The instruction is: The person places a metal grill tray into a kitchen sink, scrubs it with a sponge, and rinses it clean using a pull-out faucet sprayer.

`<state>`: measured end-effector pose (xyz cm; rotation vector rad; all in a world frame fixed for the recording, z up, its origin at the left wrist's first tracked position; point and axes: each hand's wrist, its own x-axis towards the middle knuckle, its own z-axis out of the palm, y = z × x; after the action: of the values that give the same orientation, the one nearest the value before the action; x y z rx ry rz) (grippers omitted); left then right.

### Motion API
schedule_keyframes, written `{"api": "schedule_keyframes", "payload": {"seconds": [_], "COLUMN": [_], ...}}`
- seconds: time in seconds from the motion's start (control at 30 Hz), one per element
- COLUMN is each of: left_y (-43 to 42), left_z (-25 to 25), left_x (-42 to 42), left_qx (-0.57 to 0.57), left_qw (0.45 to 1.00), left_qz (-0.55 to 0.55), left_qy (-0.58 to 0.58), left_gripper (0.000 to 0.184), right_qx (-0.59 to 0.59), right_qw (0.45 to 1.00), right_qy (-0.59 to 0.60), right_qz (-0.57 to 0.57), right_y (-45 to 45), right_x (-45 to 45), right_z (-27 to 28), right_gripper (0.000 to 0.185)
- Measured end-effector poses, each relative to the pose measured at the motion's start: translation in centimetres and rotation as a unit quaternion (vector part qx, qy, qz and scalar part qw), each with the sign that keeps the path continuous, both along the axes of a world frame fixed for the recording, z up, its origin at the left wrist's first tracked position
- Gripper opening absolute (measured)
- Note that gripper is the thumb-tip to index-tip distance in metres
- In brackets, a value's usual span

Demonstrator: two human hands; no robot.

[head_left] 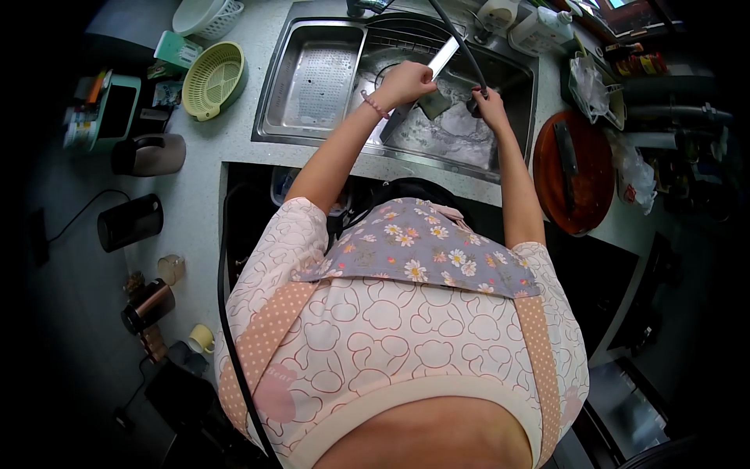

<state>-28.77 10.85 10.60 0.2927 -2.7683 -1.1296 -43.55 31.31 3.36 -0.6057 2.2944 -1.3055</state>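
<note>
Over the right basin of the steel sink (pixel 312 137), my left hand (pixel 405 84) is closed round a long, flat, shiny strip (pixel 445 56). The strip slants from upper right to lower left; its exact kind is unclear. My right hand (pixel 490 109) grips the lower end of a black faucet hose (pixel 467 56) near the basin's right side. Its spray end is mostly hidden by the fingers. A dark green cloth or pad (pixel 433 104) lies just below my left hand. Whitish foamy water (pixel 445 141) covers the basin floor.
Left of the sink stand a yellow-green colander (pixel 212 81), a white basket (pixel 222 19) and a grey-brown pitcher (pixel 148 154). On the right, a knife (pixel 566 148) lies on a round wooden board (pixel 591 173). Bottles (pixel 541 30) stand behind the sink.
</note>
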Motion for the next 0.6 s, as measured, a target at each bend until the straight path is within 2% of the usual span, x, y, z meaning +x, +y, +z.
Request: {"api": "schedule_keyframes", "payload": {"seconds": [0.13,0.17,0.37,0.5,0.6], "left_y": [-0.3,-0.7,-2.1,-0.9,-0.5], "left_z": [0.5,0.9,2.0,0.0,-2.4], "left_x": [0.4,0.4,0.1,-0.5,-0.7], "left_qx": [-0.02,-0.014,0.016,0.038,0.029], "left_qw": [0.996,0.995,0.994,0.991,0.994], "left_qz": [0.08,0.076,0.054,0.008,-0.004], "left_qy": [0.035,0.07,0.095,0.126,0.109], "left_gripper": [0.024,0.024,0.026,0.029,0.03], "right_qx": [-0.005,-0.005,-0.007,0.001,0.016], "right_qw": [1.0,0.999,0.999,1.0,1.0], "right_qy": [-0.021,-0.032,-0.045,0.002,0.026], "right_qz": [-0.003,-0.006,-0.011,0.001,0.005], "right_y": [-0.2,-0.2,-0.4,0.0,0.1], "right_x": [0.4,0.5,0.7,0.2,0.9], "right_z": [0.3,0.4,0.2,-0.9,0.5], "right_gripper": [0.027,0.027,0.027,0.028,0.029]}}
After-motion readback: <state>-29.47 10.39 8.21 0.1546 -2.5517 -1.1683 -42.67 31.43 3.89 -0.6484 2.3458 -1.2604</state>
